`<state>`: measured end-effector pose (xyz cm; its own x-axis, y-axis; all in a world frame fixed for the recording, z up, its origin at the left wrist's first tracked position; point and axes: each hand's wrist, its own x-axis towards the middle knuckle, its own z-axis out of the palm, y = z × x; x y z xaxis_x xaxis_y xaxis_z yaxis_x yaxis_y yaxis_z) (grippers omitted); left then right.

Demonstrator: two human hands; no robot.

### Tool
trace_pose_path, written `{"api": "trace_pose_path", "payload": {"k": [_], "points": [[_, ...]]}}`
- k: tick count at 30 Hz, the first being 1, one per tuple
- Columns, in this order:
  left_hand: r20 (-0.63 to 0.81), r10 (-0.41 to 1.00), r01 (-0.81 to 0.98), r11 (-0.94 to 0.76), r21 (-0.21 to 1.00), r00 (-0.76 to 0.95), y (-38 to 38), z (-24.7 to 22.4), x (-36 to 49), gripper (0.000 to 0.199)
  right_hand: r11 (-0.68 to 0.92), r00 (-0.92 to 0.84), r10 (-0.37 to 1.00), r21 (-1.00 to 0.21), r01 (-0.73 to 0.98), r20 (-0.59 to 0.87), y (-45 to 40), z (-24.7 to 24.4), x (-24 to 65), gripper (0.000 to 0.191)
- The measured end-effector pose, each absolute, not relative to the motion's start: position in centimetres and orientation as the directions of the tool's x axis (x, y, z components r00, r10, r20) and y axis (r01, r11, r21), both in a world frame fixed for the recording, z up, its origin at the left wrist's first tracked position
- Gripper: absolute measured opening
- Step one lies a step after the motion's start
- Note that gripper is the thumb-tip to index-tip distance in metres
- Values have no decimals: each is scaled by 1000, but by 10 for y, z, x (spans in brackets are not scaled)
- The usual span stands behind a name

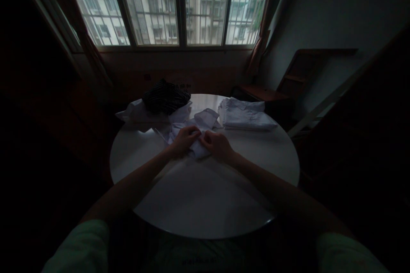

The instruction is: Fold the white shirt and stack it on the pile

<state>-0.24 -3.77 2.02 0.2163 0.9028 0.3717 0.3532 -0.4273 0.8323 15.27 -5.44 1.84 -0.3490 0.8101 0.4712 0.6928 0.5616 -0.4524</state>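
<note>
A crumpled white shirt [200, 149] with what looks like a collar [206, 116] lies near the middle of the round white table [205, 200]. My left hand [185, 138] is closed on the cloth from the left, fingers bent over it. Close beside it, my right hand [218, 144] pinches the same cloth from the right. The fingertips of both hands almost meet. Dim light hides the exact part of the shirt between them.
Behind, to the left, dark striped clothing [166, 97] rests on more white cloth [133, 111]. Folded white clothing [245, 115] lies at the table's right rear. Beyond stand a barred window [179, 8] and, at right, a wooden chair [297, 70].
</note>
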Motion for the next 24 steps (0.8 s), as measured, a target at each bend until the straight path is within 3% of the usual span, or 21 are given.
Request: {"api": "trace_pose_path", "payload": {"k": [4,8,12,16,20,24], "points": [[329,905,360,-411,837,268,-37,15,-4,20,483,-327,857,-400,779,398,-52,18,154,13],[288,894,354,-407,842,343,-35,12,-7,26,454,-329,866,-316,833,376,-56,21,153,18],[329,864,447,-483,753,380,-34,13,-7,22,421,-323,879,-251,872,350,-57,24,153,19],[383,847,525,-529,666,367,-36,15,-5,19,484,-405,846,-183,856,347,-55,24,155,21],[410,815,537,-579,613,410,-35,15,-7,18,552,-452,813,-240,799,367,-50,20,159,20],[425,786,518,-617,593,449,-31,16,-10,19,615,-459,782,-395,683,422,-42,15,161,17]]}}
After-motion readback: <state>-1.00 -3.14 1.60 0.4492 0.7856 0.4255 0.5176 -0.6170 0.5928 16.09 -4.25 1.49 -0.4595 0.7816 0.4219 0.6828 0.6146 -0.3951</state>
